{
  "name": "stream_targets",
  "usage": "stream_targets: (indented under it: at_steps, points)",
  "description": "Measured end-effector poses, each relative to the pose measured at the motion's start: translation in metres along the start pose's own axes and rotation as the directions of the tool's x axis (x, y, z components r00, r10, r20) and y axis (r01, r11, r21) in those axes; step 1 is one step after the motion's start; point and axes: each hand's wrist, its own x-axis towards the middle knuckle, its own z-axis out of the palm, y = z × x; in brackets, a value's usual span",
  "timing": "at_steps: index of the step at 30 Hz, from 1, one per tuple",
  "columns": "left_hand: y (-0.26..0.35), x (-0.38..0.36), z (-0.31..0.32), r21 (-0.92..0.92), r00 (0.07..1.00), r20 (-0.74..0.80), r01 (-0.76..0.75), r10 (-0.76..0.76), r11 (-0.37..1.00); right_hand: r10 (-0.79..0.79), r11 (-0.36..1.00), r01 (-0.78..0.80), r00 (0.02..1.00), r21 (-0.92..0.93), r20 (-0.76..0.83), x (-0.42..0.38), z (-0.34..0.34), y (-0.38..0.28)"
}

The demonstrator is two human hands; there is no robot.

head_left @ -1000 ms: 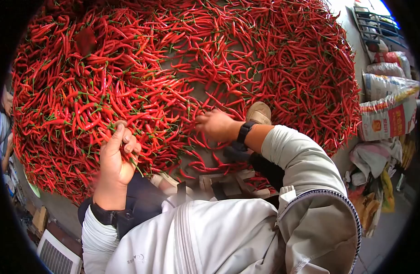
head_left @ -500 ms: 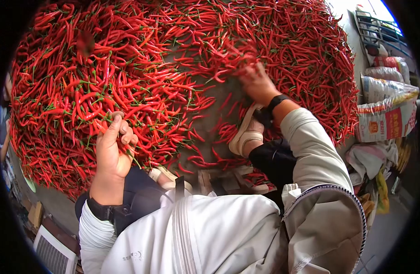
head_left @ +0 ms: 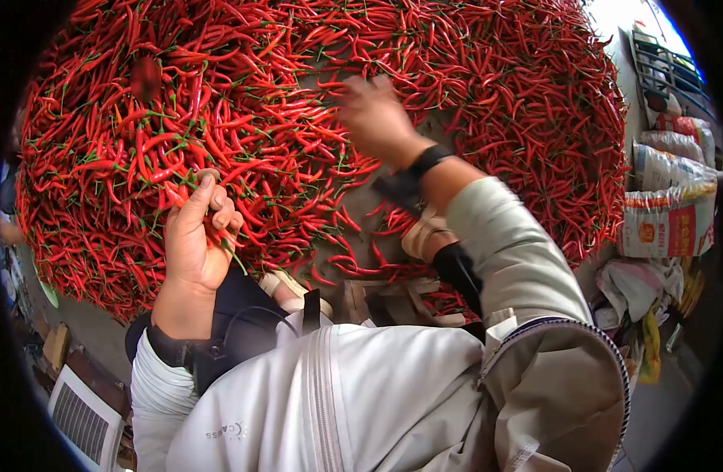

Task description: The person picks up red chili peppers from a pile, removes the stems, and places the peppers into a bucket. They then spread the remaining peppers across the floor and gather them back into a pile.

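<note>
Red chili peppers (head_left: pixel 534 118) with green stems cover the ground in a thick layer, heaped higher in a left pile (head_left: pixel 102 197). My left hand (head_left: pixel 200 228) is closed at the near edge of that pile, its thumb pressed against the curled fingers. Red chilies show in its grip, and a green stem pokes out below the fingers. Over the strip between the left pile and the right-hand layer is my right hand (head_left: pixel 377 118), smeared by motion. Its fingers are too blurred to show whether they hold anything.
Printed sacks (head_left: pixel 668 220) stand along the right side beside a dark metal rack (head_left: pixel 664 67). My sandalled feet rest among the chilies, with a wooden piece (head_left: pixel 389 303) between them. A white vented panel (head_left: pixel 86 417) lies at lower left.
My right hand has swung left from the right-hand chilies towards the left pile. My left hand stays almost in place, still holding chilies. The view has shifted slightly.
</note>
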Motion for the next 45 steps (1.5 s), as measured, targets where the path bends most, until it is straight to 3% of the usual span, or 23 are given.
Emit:
stream_targets:
  at_steps: [1, 3, 4, 5, 6, 11, 15, 17, 21, 22, 23, 25, 27, 28, 29, 31, 33, 35, 37, 38, 39, 41, 45]
  points:
    - [0.0, 0.001, -0.001, -0.002, 1.0, 0.003, 0.001, -0.001, 1.0, -0.072, 0.994, 0.064, 0.993, 0.083, 0.092, 0.013, 0.005, -0.031]
    - [-0.003, 0.003, -0.003, -0.004, 1.0, 0.014, 0.007, -0.007, 1.0, -0.048, 0.988, 0.069, 0.987, 0.137, -0.156, 0.022, 0.052, -0.078]
    - [-0.003, 0.004, -0.005, -0.004, 1.0, 0.011, 0.014, -0.014, 1.0, -0.043, 0.989, 0.063, 0.987, 0.133, -0.153, 0.016, 0.056, -0.078]
    - [-0.003, 0.005, -0.006, -0.003, 1.0, 0.008, 0.019, -0.019, 1.0, 0.08, 0.983, -0.073, 0.996, 0.166, -0.035, 0.012, 0.055, -0.077]
    - [-0.002, 0.005, -0.007, -0.007, 1.0, 0.005, 0.008, -0.008, 1.0, 0.197, 0.961, -0.21, 0.977, 0.183, 0.084, 0.011, 0.054, -0.073]
    - [-0.001, 0.003, -0.009, 0.013, 1.0, -0.008, -0.015, 0.015, 1.0, 0.393, 0.912, -0.41, 0.876, -0.001, 0.279, -0.018, 0.034, 0.001]
    - [0.0, 0.001, -0.01, 0.0, 1.0, -0.012, -0.016, 0.016, 1.0, 0.518, 0.855, -0.501, 0.838, -0.134, 0.171, -0.045, 0.023, 0.05]
    - [0.002, 0.0, -0.009, -0.004, 1.0, -0.015, -0.024, 0.024, 1.0, 0.628, 0.771, -0.569, 0.754, -0.287, 0.194, -0.053, 0.007, 0.068]
    - [0.003, -0.002, -0.012, -0.024, 0.999, 0.004, -0.048, 0.048, 0.999, 0.849, 0.524, -0.777, 0.511, -0.35, 0.137, -0.069, -0.02, 0.102]
    - [0.002, -0.002, -0.013, -0.027, 0.999, 0.001, -0.041, 0.041, 0.999, 0.862, 0.485, -0.793, 0.504, -0.369, 0.05, -0.072, -0.017, 0.107]
    - [0.002, -0.002, -0.013, -0.031, 0.999, 0.0, -0.034, 0.034, 0.999, 0.859, 0.49, -0.789, 0.509, -0.37, 0.053, -0.067, -0.018, 0.102]
    - [0.002, -0.002, -0.011, -0.037, 1.0, -0.002, -0.031, 0.031, 0.999, 0.716, 0.653, -0.715, 0.69, -0.25, -0.104, -0.044, -0.02, 0.083]
    - [0.002, -0.002, -0.008, -0.042, 1.0, 0.0, -0.011, 0.011, 0.999, 0.414, 0.9, -0.427, 0.9, -0.082, -0.139, -0.012, 0.01, 0.051]
    - [0.003, -0.001, -0.008, -0.038, 1.0, 0.0, -0.014, 0.014, 0.999, 0.26, 0.965, -0.259, 0.935, 0.038, -0.239, 0.002, 0.02, 0.023]
    - [0.003, -0.002, -0.008, -0.029, 1.0, 0.002, -0.02, 0.02, 0.999, 0.182, 0.972, -0.163, 0.978, 0.172, -0.1, 0.024, 0.016, -0.004]
    - [0.002, -0.002, -0.008, -0.007, 1.0, 0.007, -0.023, 0.023, 1.0, 0.044, 0.979, -0.031, 0.997, 0.199, -0.058, 0.05, 0.034, -0.058]
    - [0.0, 0.001, -0.012, -0.004, 1.0, 0.005, -0.016, 0.016, 1.0, 0.159, 0.895, -0.128, 0.987, 0.428, -0.038, 0.063, 0.039, -0.095]
    - [0.0, 0.003, -0.012, -0.001, 1.0, 0.007, -0.019, 0.019, 1.0, 0.228, 0.897, -0.21, 0.974, 0.389, -0.001, 0.061, 0.042, -0.094]
    - [0.001, 0.004, -0.014, 0.006, 1.0, 0.013, -0.026, 0.026, 1.0, 0.147, 0.979, -0.146, 0.989, 0.141, 0.007, 0.06, 0.041, -0.064]
    - [0.001, 0.004, -0.015, 0.006, 0.999, 0.014, -0.032, 0.032, 0.999, 0.224, 0.97, -0.231, 0.97, 0.071, 0.095, 0.056, 0.038, -0.053]
    - [0.002, 0.003, -0.015, 0.002, 0.999, 0.017, -0.037, 0.037, 0.999, 0.281, 0.946, -0.306, 0.938, 0.109, 0.202, 0.05, 0.029, -0.038]
    - [0.003, 0.001, -0.015, 0.0, 0.999, 0.006, -0.035, 0.035, 0.999, 0.252, 0.964, -0.262, 0.958, 0.055, 0.138, 0.035, 0.046, -0.017]
    - [0.002, -0.001, -0.018, -0.017, 0.999, -0.012, -0.043, 0.043, 0.999, 0.358, 0.933, -0.342, 0.912, -0.112, 0.202, -0.001, 0.041, 0.021]
